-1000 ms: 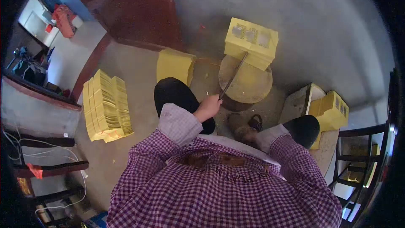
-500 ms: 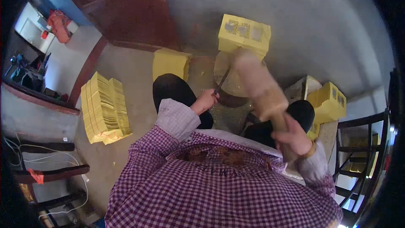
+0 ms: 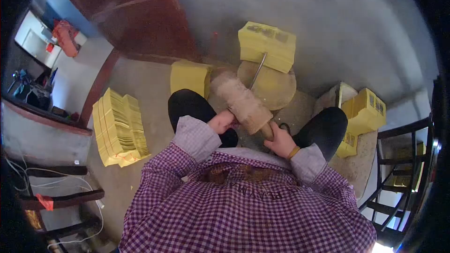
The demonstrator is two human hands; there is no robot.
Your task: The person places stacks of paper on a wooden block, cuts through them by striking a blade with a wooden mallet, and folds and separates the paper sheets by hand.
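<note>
My right hand [image 3: 283, 141] is closed round the handle of a thick wooden mallet [image 3: 241, 103], whose head slants up and left in front of my left hand. The fingers of my left hand [image 3: 222, 122] are wrapped round a thin metal rod [image 3: 258, 71], partly hidden behind the mallet head. The rod's far end meets the front of a yellow paper stack [image 3: 268, 49]. That stack, with dark marks on its top, sits at the back of a round wooden block [image 3: 272, 88].
Another yellow stack [image 3: 190, 78] stands beyond my left knee, and tied yellow bundles [image 3: 119, 126] lie on the floor at left. More yellow paper [image 3: 365, 112] rests at right beside a dark chair [image 3: 405, 161]. A dark wooden rack [image 3: 61, 201] with cables is at lower left.
My right hand has come up from low between my knees with the mallet, then swung it leftward over the rod. My left hand still holds the rod, slightly further left and lower.
</note>
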